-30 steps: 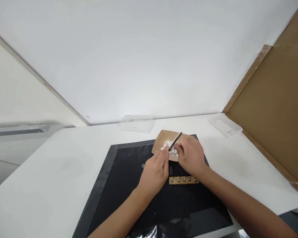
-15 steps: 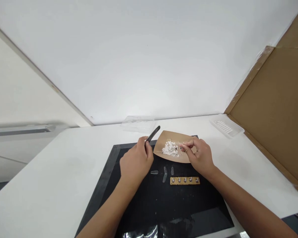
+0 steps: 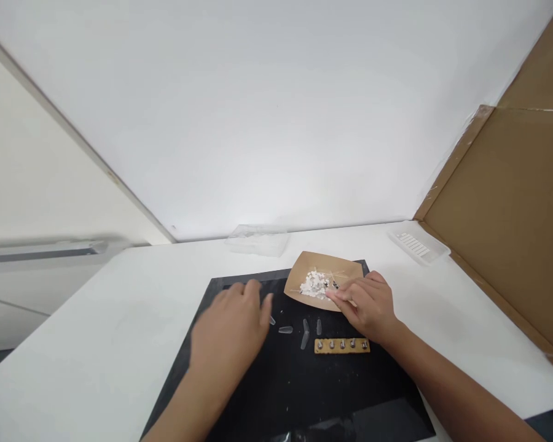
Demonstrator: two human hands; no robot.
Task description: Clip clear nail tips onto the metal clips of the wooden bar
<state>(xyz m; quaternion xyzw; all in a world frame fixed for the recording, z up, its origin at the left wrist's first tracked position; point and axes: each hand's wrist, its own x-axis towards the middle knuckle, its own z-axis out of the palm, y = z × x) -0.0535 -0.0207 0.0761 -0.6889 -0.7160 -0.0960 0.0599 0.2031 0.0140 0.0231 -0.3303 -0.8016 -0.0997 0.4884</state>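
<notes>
My left hand, blurred by motion, is low over the left part of a black mat. Its thumb stands off to the side, but its other fingertips are hidden, so I cannot tell whether it holds anything. Just right of it lie several clear nail tips. My right hand is closed in a pinch at the front right of a brown paper tray; whatever is between its fingers is too small to make out. White chips are heaped in the tray. Below that hand is a tan strip with several small metal pegs.
A clear plastic bag lies on the white table near the wall. At the back right rests a shallow clear tray with white strips in it. Brown cardboard stands along the right side.
My left hand has moved down and left, and the black curved tool it held is out of sight. My right hand has shifted slightly down and left, its fingers lower over the tray.
</notes>
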